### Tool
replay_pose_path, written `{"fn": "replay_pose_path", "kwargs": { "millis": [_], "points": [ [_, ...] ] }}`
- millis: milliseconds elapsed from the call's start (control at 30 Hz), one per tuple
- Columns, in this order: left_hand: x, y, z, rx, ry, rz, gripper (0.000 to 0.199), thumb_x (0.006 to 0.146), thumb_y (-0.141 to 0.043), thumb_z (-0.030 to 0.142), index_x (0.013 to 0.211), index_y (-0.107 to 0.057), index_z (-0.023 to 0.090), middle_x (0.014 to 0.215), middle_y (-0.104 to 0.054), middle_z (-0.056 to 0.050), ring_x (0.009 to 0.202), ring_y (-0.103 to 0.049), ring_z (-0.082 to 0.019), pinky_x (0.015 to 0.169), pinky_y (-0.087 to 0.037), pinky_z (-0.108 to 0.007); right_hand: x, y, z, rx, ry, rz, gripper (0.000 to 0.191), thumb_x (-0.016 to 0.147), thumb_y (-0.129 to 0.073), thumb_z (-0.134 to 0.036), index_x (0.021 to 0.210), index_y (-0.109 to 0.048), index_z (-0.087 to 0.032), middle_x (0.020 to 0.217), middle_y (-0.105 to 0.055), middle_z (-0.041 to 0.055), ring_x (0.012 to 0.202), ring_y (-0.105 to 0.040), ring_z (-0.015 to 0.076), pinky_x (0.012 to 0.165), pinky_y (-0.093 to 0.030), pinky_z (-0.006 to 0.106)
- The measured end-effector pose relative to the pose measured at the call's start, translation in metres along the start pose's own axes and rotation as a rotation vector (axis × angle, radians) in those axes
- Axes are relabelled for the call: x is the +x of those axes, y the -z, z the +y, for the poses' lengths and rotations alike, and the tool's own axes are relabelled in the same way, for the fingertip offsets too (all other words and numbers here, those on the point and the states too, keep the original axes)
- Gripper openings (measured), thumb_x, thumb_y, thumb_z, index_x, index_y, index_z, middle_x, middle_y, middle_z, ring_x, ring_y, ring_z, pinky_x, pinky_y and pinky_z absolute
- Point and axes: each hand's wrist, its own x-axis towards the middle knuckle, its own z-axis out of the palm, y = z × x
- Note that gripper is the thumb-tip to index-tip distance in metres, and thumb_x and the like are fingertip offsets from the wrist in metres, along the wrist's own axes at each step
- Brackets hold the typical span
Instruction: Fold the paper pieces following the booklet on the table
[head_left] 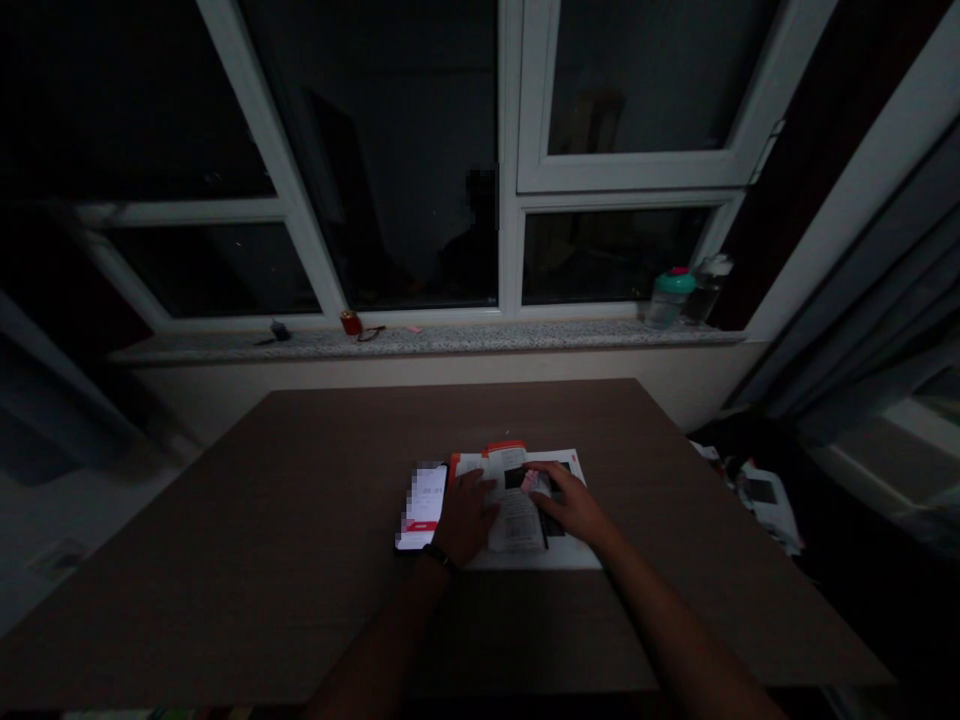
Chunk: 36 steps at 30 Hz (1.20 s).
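An open book or magazine with orange edges and printed pages lies on the brown table. My left hand rests on its left part with the fingers spread, a dark band around the wrist. Over the right page, my right hand has its thumb and index finger apart around a small pink patch; whether that is a loose piece or print on the page I cannot tell. Just left of my left hand lies a phone with a lit screen.
Behind the table, a speckled windowsill holds a small red jar, a dark small item, a teal-lidded bottle and a clear bottle. Papers lie beyond the table's right edge.
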Motion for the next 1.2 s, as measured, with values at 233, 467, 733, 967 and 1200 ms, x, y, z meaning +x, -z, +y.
{"fn": "replay_pose_path", "kwargs": {
  "millis": [233, 467, 733, 967, 1200],
  "points": [
    [0.003, 0.001, 0.002, -0.009, -0.012, -0.034, 0.047, 0.088, -0.059, 0.028, 0.133, -0.048, 0.018, 0.139, -0.048, -0.011, 0.13, -0.041, -0.028, 0.11, -0.033, -0.049, -0.002, -0.001, 0.016, -0.079, 0.01, -0.071, 0.047, 0.082, -0.062, -0.022, 0.128, -0.053, -0.026, 0.124, -0.058, 0.0068, 0.118, -0.053, 0.0235, 0.102, -0.041, 0.041],
    [0.005, -0.005, -0.006, -0.053, -0.021, -0.023, 0.05, 0.085, -0.063, 0.028, 0.132, -0.048, 0.02, 0.142, -0.045, -0.011, 0.131, -0.039, -0.029, 0.109, -0.034, -0.052, -0.003, -0.001, 0.014, -0.133, -0.019, -0.092, 0.047, 0.082, -0.062, -0.021, 0.127, -0.053, -0.026, 0.121, -0.058, 0.0073, 0.115, -0.054, 0.0238, 0.1, -0.043, 0.041],
    [0.003, -0.003, -0.008, -0.047, -0.019, -0.003, 0.039, 0.087, -0.061, 0.025, 0.125, -0.056, 0.021, 0.138, -0.048, -0.01, 0.13, -0.04, -0.028, 0.108, -0.036, -0.051, -0.002, -0.002, 0.008, -0.155, -0.009, -0.099, 0.047, 0.082, -0.063, -0.021, 0.127, -0.054, -0.025, 0.121, -0.058, 0.0075, 0.116, -0.053, 0.0232, 0.101, -0.042, 0.04],
    [0.005, 0.001, -0.005, -0.03, -0.014, -0.008, 0.036, 0.087, -0.054, 0.015, 0.122, -0.059, 0.019, 0.136, -0.05, -0.01, 0.128, -0.042, -0.027, 0.109, -0.036, -0.049, -0.001, -0.003, 0.011, -0.173, -0.005, -0.114, 0.047, 0.081, -0.063, -0.02, 0.127, -0.054, -0.024, 0.122, -0.057, 0.0084, 0.116, -0.052, 0.0234, 0.101, -0.042, 0.039],
    [0.006, 0.0, -0.007, -0.028, -0.018, -0.015, 0.037, 0.09, -0.046, 0.013, 0.123, -0.059, 0.02, 0.136, -0.051, -0.009, 0.128, -0.043, -0.026, 0.109, -0.036, -0.051, -0.001, -0.004, 0.011, -0.192, -0.012, -0.121, 0.049, 0.081, -0.063, -0.02, 0.128, -0.053, -0.025, 0.122, -0.058, 0.008, 0.117, -0.052, 0.0234, 0.101, -0.041, 0.04]
  ]
}}
